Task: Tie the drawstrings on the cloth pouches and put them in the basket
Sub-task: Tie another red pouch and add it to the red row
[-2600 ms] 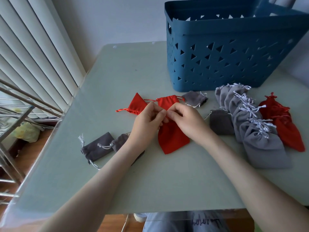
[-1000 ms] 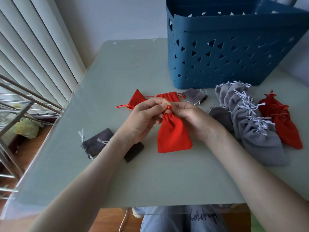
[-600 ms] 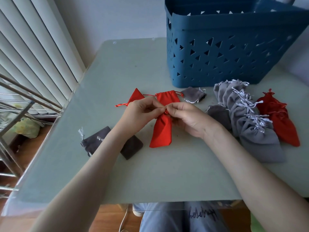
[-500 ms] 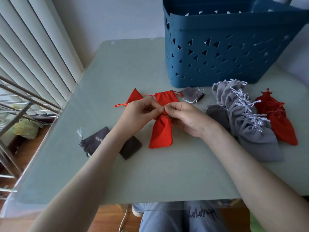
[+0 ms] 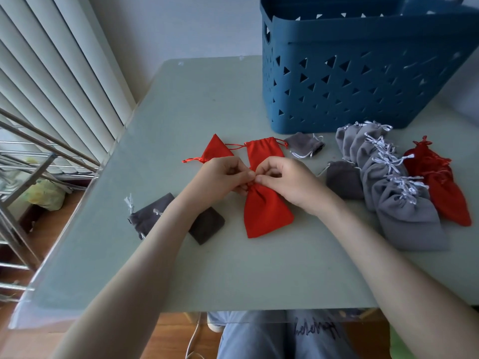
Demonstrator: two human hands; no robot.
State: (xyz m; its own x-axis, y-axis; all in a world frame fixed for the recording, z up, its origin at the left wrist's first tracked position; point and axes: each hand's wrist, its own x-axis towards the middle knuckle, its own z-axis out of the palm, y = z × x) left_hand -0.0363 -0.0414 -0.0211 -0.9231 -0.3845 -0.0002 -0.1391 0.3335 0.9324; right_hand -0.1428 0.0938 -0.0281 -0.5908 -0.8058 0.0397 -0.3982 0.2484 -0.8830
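Observation:
A red cloth pouch (image 5: pixel 265 215) lies in the middle of the table, its neck gathered tight under my fingers. My left hand (image 5: pixel 220 181) and my right hand (image 5: pixel 287 181) meet over that neck, each pinching the pouch's red drawstring; the string itself is mostly hidden by my fingertips. A second red pouch (image 5: pixel 264 151) lies just behind my hands, and a third red pouch (image 5: pixel 216 151) to its left. The blue basket (image 5: pixel 363 81) with triangular holes stands at the back right.
A row of tied grey pouches (image 5: pixel 396 195) and tied red pouches (image 5: pixel 440 187) lies at the right. Dark grey pouches lie by my left forearm (image 5: pixel 147 217), near the basket (image 5: pixel 303 143) and beside my right hand (image 5: pixel 342 181). Blinds and a metal rack stand left.
The red pouch's neck has been drawn in tight under my fingers and the pouch shifted a little on the table. Both hands stay together at the neck, working the string.

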